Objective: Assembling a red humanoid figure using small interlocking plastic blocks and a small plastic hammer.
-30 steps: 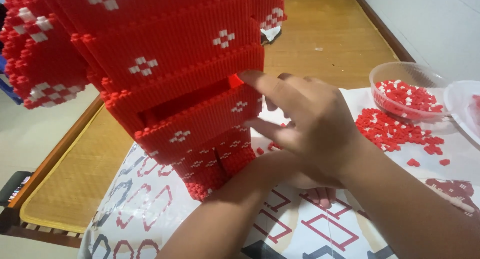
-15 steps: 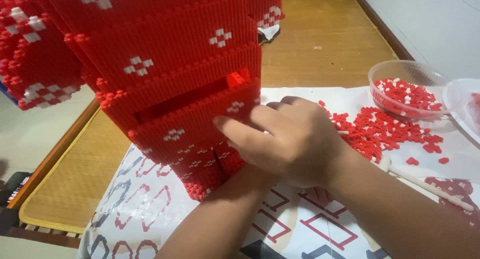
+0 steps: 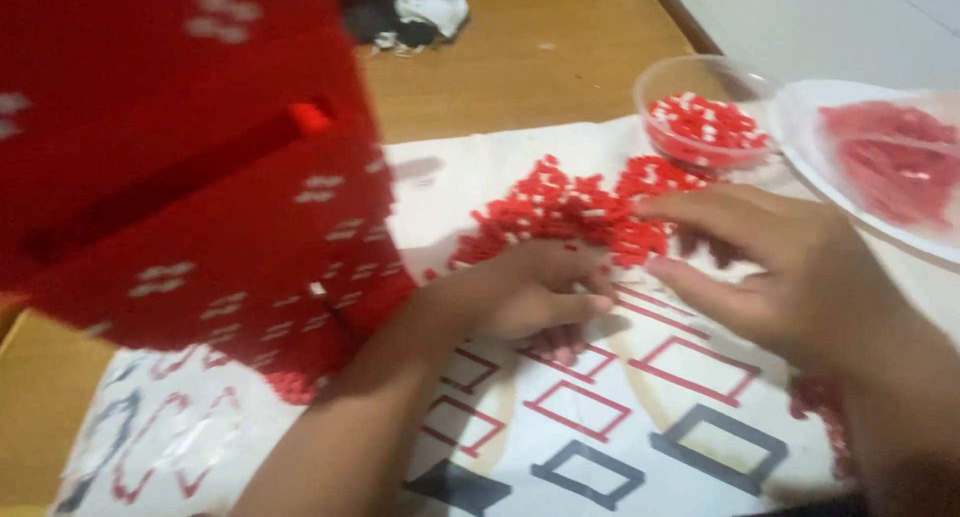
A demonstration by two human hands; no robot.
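Note:
A big red model [image 3: 190, 177] built of small bricks, with white dot patterns, fills the left and looks blurred. It has a slot with a protruding red tab [image 3: 312, 117]. A pile of loose red and white bricks [image 3: 560, 212] lies on a printed sheet [image 3: 620, 427]. My left hand [image 3: 530, 297] rests at the pile's near edge, fingers curled under; I cannot tell if it holds a brick. My right hand [image 3: 770, 267] lies flat with fingers spread, fingertips on the pile.
A clear bowl [image 3: 665, 77] of red and white bricks stands at the back right, beside a white plate [image 3: 800, 137] of red pieces. The sheet covers a wooden table [image 3: 540, 57]. A black and white bundle [image 3: 410, 12] lies at the far edge.
Both hands have left the red model's slot and moved right onto the loose brick pile. The view has swung right, and the model now sits further left.

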